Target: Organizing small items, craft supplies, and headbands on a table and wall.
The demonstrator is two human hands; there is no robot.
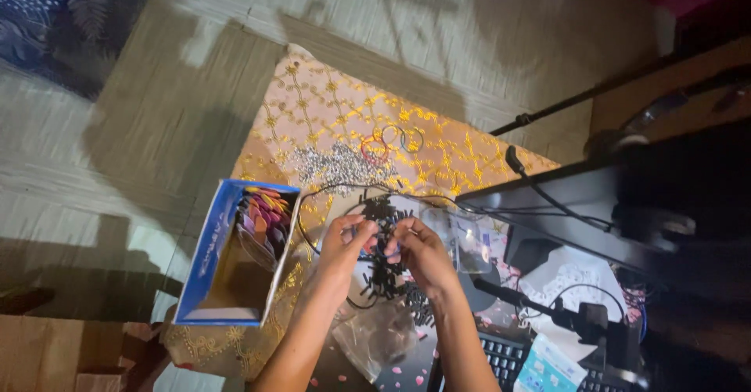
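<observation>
My left hand (346, 242) and my right hand (417, 253) meet over a cluster of small black stick-like pieces (386, 276) on a cloth-covered surface. Both hands pinch something small between their fingertips; a bit of red shows at the left fingers and blue at the right, but I cannot tell what it is. A thin black cord (332, 192) loops around the hands. A heap of small silver beads (338, 165) lies farther away, with a few thin rings (391, 140), one red and others dark, beyond it.
A blue cardboard box (205, 257) holding colourful flat pieces (266, 216) stands left of my hands. Clear plastic bags (375, 339) lie close by. A black stand (563, 204), cables, a keyboard (504, 359) and a packet (547, 368) crowd the right. The gold-patterned cloth (328, 102) covers the surface.
</observation>
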